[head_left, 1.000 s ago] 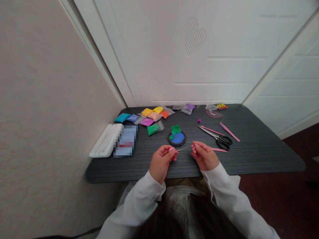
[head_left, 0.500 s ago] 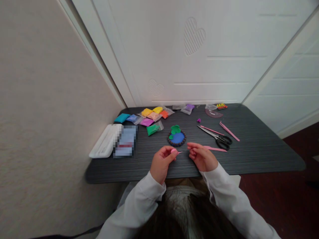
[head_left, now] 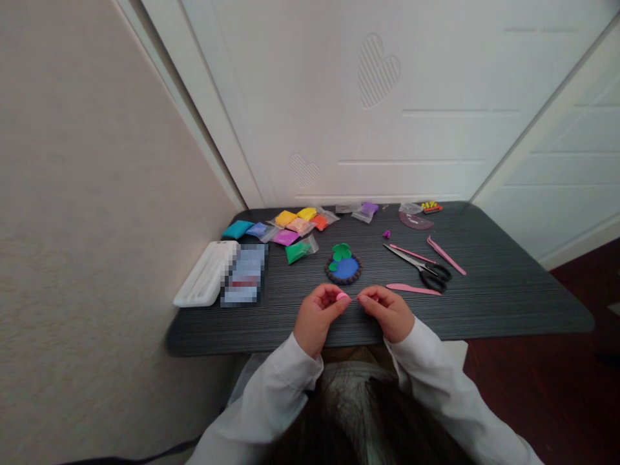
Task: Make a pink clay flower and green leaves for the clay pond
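Observation:
Pinched in the fingers of my left hand (head_left: 316, 318) is a small lump of pink clay (head_left: 341, 296). A thin strand runs from it toward my right hand (head_left: 387, 312), whose thumb and forefinger are closed at the strand's other end. Both hands are close together over the table's front part. Just beyond them lies a round clay pond (head_left: 345, 268) with a blue middle and a brown beaded rim. Green leaf shapes (head_left: 341, 251) sit at its far left side. A pink clay knife (head_left: 414, 289) lies to the right of my right hand.
Black-handled scissors (head_left: 420, 263), a thin pink tool (head_left: 411, 252) and pink tweezers (head_left: 446, 256) lie at the right. Several bags of coloured clay, one green (head_left: 297, 251), are at the back left. A white tray (head_left: 206, 274) stands at the table's left edge.
My right hand has moved left and closed its fingertips at the end of the pink strand. The clay knife's blade, partly covered before, now shows. My left hand has barely moved.

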Motion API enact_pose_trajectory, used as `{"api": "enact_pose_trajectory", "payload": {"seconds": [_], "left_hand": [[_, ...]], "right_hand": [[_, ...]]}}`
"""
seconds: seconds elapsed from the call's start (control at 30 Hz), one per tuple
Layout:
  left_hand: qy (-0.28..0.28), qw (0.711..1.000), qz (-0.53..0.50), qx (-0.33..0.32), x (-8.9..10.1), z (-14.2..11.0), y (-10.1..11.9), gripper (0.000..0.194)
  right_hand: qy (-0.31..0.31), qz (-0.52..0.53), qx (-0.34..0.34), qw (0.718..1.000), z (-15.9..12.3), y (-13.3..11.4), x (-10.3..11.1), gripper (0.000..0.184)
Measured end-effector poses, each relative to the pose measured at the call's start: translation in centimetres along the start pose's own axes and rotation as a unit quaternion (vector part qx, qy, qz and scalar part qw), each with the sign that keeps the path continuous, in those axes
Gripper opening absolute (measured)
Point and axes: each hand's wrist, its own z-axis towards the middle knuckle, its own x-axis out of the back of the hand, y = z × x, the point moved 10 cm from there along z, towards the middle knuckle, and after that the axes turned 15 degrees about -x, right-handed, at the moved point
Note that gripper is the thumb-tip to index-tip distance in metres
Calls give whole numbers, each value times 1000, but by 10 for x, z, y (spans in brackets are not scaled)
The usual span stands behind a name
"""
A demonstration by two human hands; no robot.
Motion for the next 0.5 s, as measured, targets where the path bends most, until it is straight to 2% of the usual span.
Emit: {"api": "enact_pose_trajectory", "payload": {"seconds": [0.1,0.17,0.33,0.5], "left_hand": [[25,1000,-17,-4,4,1,0,18],[40,999,-36,-2,6,1,0,18],[59,994,-87,16,7,0,-2,17],[70,990,-124,15,7,0,-3,13]], "right_hand": [[-53,204,-56,976,6,8,7,8],[-74,286,-72,953,8,8,10,5],[-82,363,-118,921,10,14,12,17],[-66,375,-121,917,11,20,12,34]]}}
